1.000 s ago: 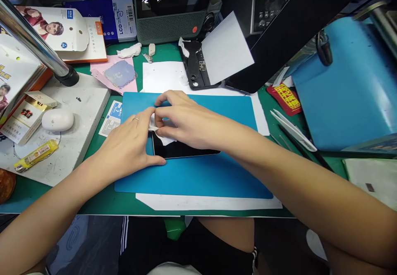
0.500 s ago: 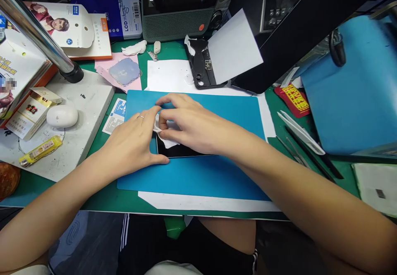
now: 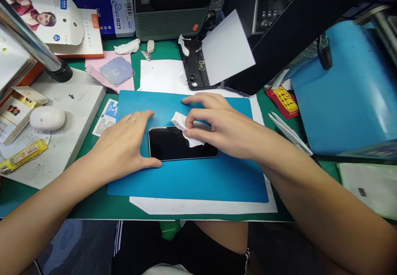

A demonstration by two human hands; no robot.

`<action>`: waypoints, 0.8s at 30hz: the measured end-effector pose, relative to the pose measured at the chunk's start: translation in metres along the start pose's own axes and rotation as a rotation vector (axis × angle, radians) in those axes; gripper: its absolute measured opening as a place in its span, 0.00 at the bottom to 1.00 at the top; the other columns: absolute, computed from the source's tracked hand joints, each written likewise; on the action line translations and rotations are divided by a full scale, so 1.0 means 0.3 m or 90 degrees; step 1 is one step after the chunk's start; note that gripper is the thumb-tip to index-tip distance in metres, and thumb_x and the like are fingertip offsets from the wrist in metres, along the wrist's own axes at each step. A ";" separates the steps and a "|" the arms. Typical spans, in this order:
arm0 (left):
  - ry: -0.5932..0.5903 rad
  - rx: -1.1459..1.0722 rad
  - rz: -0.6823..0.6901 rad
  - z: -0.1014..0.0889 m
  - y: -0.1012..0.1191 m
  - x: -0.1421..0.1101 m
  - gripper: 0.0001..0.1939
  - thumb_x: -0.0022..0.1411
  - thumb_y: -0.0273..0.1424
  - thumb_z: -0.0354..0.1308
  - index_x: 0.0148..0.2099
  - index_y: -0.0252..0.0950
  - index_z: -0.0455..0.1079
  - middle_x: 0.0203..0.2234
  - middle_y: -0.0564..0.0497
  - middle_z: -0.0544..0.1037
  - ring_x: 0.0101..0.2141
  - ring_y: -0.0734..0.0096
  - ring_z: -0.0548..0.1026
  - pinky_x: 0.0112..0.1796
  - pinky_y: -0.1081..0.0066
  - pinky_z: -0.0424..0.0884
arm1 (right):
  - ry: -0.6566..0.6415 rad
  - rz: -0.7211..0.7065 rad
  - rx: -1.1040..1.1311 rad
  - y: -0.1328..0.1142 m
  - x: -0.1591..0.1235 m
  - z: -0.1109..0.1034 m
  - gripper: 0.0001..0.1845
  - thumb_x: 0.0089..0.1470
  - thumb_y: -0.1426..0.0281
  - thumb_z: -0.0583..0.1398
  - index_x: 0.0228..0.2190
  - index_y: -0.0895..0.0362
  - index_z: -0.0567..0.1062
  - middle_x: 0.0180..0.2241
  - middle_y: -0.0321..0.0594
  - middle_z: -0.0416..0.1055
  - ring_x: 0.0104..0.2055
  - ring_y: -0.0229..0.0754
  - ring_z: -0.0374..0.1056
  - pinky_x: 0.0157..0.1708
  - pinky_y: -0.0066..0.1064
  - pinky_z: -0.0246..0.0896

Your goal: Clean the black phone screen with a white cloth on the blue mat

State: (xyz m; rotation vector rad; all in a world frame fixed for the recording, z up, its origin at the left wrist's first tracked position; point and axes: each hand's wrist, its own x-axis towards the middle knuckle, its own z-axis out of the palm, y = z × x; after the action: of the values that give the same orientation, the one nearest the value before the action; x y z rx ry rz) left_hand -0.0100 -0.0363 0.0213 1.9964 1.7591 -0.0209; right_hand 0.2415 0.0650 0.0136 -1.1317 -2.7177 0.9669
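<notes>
A black smartphone [image 3: 167,144] lies face up, its long side left to right, on a blue mat [image 3: 192,180]. My right hand [image 3: 214,122] pinches a crumpled white wipe [image 3: 194,139] between thumb and forefinger, pressed to the upper right part of the screen. That hand and the wipe cover the phone's upper right corner. My left hand [image 3: 128,138], with a ring on one finger, rests on the mat at the phone's left end. Its thumb and fingers are spread apart around that end, holding nothing.
White paper [image 3: 198,206] lies beneath the mat. Behind it a black phone frame [image 3: 198,68] carries a white card [image 3: 228,49]. Tweezers [image 3: 290,133] and a blue case [image 3: 338,97] are to the right. A white block [image 3: 83,97] with a lighter [image 3: 25,156] sits left.
My right hand has slid the wipe rightward along the screen, away from my left hand, uncovering the phone's left part. The whole view has shifted slightly.
</notes>
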 end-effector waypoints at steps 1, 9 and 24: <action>-0.008 0.014 0.004 -0.004 0.001 0.001 0.51 0.55 0.55 0.76 0.72 0.37 0.62 0.54 0.39 0.78 0.53 0.40 0.79 0.48 0.54 0.77 | 0.008 0.018 0.003 0.016 -0.014 -0.005 0.12 0.66 0.58 0.62 0.33 0.50 0.80 0.72 0.43 0.64 0.77 0.70 0.50 0.69 0.70 0.56; -0.010 0.028 0.001 -0.020 -0.012 0.007 0.38 0.55 0.61 0.70 0.58 0.41 0.72 0.45 0.44 0.78 0.47 0.43 0.79 0.42 0.54 0.75 | 0.036 0.078 0.023 0.126 -0.072 -0.062 0.13 0.62 0.55 0.63 0.33 0.49 0.81 0.64 0.45 0.68 0.71 0.71 0.57 0.64 0.66 0.60; 0.016 -0.009 -0.005 -0.014 -0.038 0.009 0.35 0.55 0.62 0.66 0.55 0.44 0.70 0.41 0.46 0.79 0.39 0.49 0.79 0.36 0.56 0.73 | 0.100 0.025 0.089 0.115 -0.031 -0.050 0.07 0.61 0.63 0.65 0.31 0.51 0.79 0.55 0.44 0.72 0.65 0.62 0.61 0.65 0.59 0.58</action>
State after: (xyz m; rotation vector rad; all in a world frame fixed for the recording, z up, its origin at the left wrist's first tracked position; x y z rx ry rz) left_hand -0.0215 -0.0315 0.0202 1.9869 1.7784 0.0147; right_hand 0.2741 0.0854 0.0078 -1.1843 -2.4736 1.0091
